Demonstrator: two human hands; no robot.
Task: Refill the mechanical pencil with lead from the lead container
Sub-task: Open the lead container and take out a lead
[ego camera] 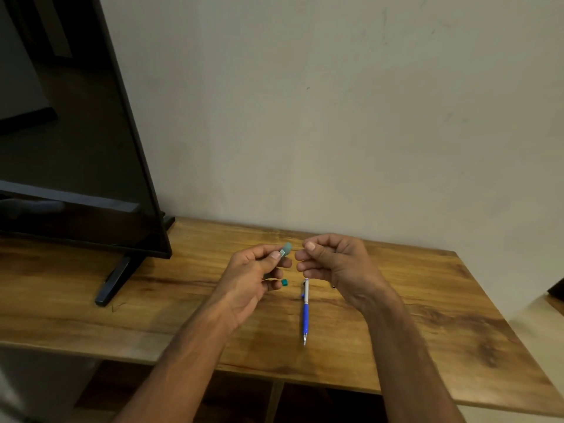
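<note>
Your left hand (pixel 253 270) grips the lead container (pixel 285 250), its end aimed at your right hand (pixel 329 261) just beside it, fingers curled, thumb on forefinger; whether they pinch a lead is too fine to tell. The mechanical pencil (pixel 305 309) lies below, nearer your right hand, tip pointing toward you.

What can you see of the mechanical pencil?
The mechanical pencil lies flat on the wooden table, with its metal tip toward the camera. It has a blue grip on the near half, a white plastic-looking barrel beyond, and what looks like a clip near the far end. It sits just below the right hand. Only the table touches it.
</note>
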